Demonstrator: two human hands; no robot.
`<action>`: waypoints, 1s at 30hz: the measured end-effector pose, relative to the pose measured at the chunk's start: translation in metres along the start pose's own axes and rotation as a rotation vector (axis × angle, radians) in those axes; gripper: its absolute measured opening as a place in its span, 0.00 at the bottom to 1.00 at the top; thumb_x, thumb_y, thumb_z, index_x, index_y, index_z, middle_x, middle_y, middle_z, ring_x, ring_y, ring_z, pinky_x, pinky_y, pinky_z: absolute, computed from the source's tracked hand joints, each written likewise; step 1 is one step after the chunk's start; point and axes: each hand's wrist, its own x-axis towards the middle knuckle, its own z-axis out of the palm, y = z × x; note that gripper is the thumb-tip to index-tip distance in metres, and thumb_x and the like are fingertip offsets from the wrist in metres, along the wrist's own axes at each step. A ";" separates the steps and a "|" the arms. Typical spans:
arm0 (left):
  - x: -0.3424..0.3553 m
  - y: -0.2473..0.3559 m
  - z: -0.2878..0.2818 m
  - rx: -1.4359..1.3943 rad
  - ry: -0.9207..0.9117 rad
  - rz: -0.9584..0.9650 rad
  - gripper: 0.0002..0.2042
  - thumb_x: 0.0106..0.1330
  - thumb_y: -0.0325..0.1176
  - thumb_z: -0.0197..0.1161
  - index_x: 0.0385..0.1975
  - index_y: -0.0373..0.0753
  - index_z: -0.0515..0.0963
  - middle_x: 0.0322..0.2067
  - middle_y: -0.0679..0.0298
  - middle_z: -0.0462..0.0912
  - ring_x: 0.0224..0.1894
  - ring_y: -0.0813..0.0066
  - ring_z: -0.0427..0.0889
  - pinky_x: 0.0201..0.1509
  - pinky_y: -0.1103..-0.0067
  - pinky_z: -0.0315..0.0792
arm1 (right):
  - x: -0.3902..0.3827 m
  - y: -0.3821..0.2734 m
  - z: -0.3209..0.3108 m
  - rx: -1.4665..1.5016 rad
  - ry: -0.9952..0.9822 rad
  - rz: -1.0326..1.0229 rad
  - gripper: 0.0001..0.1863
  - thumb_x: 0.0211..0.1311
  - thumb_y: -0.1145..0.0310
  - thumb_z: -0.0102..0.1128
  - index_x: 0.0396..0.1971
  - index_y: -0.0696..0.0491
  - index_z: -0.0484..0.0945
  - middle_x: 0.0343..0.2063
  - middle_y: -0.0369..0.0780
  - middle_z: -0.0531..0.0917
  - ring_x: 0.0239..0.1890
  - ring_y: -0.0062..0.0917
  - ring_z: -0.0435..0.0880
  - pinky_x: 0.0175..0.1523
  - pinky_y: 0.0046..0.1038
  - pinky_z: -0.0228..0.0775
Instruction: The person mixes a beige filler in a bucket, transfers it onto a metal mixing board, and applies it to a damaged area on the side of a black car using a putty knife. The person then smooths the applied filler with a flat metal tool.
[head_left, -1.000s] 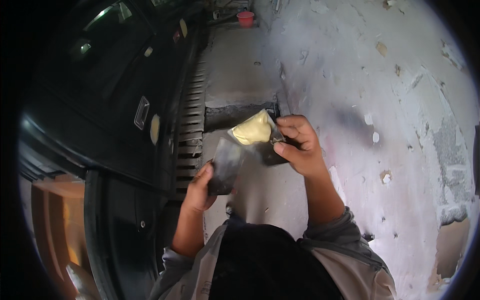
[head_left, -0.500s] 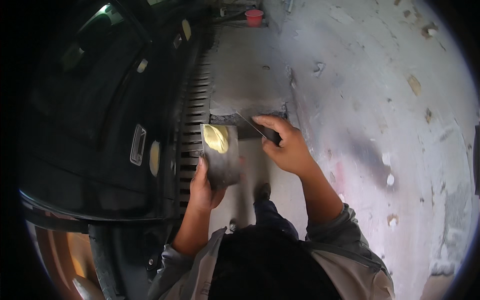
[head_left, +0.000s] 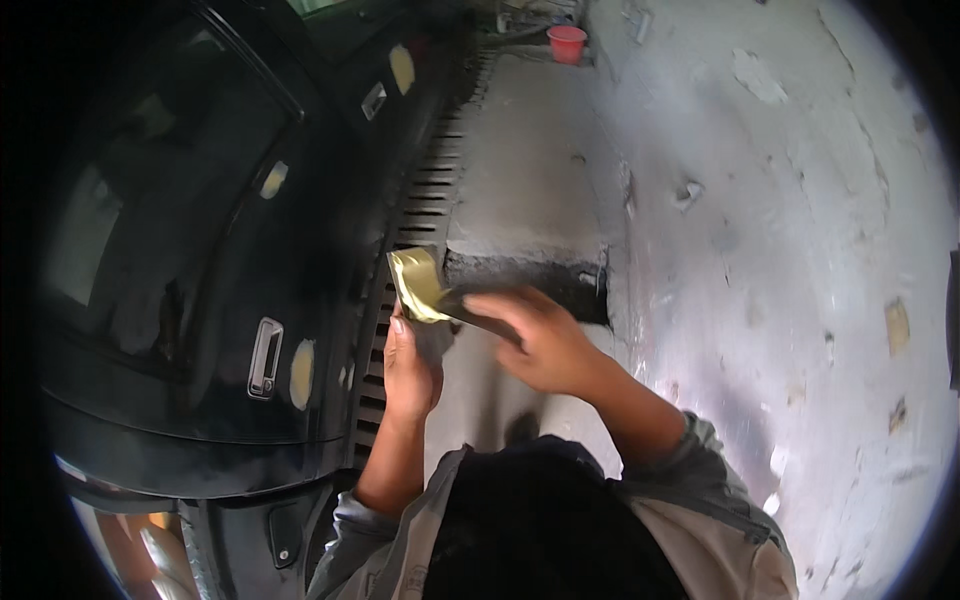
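Observation:
My left hand [head_left: 408, 372] is closed around the lower edge of a flat grey putty board [head_left: 434, 340], thumb along its side. A thick smear of pale yellow filler putty [head_left: 412, 284] covers the board's upper part. In my right hand [head_left: 548, 342] is a dark, thin-bladed putty spreader [head_left: 482, 314], gripped with the fingers stretched along its back. The spreader's edge meets the right side of the putty, and its lower part is hidden by my fingers.
To the left stands a dark car [head_left: 215, 300] with a door handle [head_left: 265, 358] and yellowish filler patches [head_left: 302, 374]. A slotted drain grate [head_left: 430, 190] runs beside it. A scuffed pale wall [head_left: 740, 220] rises on the right. Far ahead sits a red bucket [head_left: 567, 45], beyond a floor step [head_left: 525, 270].
The spreader has come leftward and down onto the putty, which is now spread wider. The board has tilted, and the view has shifted, bringing more of the car into sight.

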 end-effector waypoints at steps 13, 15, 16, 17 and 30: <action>0.116 -0.014 -0.033 -0.556 -0.438 -0.468 0.37 0.67 0.62 0.48 0.69 0.44 0.57 0.62 0.49 0.68 0.55 0.34 0.75 0.34 0.54 0.82 | 0.118 0.125 -0.050 0.137 -0.172 -0.117 0.26 0.47 0.80 0.58 0.51 0.52 0.78 0.47 0.45 0.81 0.51 0.39 0.81 0.56 0.33 0.73; 0.147 -0.007 -0.024 -0.572 -0.419 -0.394 0.36 0.69 0.62 0.46 0.69 0.43 0.57 0.63 0.49 0.67 0.58 0.39 0.73 0.41 0.54 0.81 | 0.120 0.150 -0.054 0.244 -0.063 -0.010 0.23 0.56 0.80 0.56 0.54 0.53 0.75 0.49 0.42 0.82 0.51 0.30 0.81 0.59 0.31 0.71; 0.165 -0.005 -0.020 -0.518 -0.366 -0.359 0.35 0.70 0.61 0.45 0.69 0.42 0.57 0.63 0.49 0.66 0.60 0.40 0.71 0.43 0.53 0.80 | 0.116 0.165 -0.055 0.434 0.081 0.057 0.25 0.57 0.81 0.56 0.56 0.53 0.73 0.49 0.43 0.82 0.51 0.29 0.81 0.58 0.32 0.71; 0.181 -0.004 -0.018 -0.457 -0.305 -0.322 0.34 0.71 0.60 0.44 0.69 0.42 0.57 0.64 0.49 0.65 0.61 0.42 0.70 0.45 0.52 0.80 | 0.114 0.174 -0.055 0.633 0.227 0.121 0.26 0.58 0.81 0.57 0.59 0.53 0.70 0.48 0.43 0.82 0.51 0.28 0.81 0.58 0.32 0.72; 0.286 -0.070 -0.009 0.459 -0.212 0.183 0.27 0.77 0.44 0.43 0.65 0.27 0.61 0.58 0.52 0.72 0.61 0.67 0.70 0.65 0.74 0.62 | 0.190 0.236 -0.037 1.365 0.117 0.691 0.31 0.56 0.81 0.60 0.61 0.52 0.65 0.51 0.45 0.78 0.50 0.26 0.78 0.56 0.29 0.71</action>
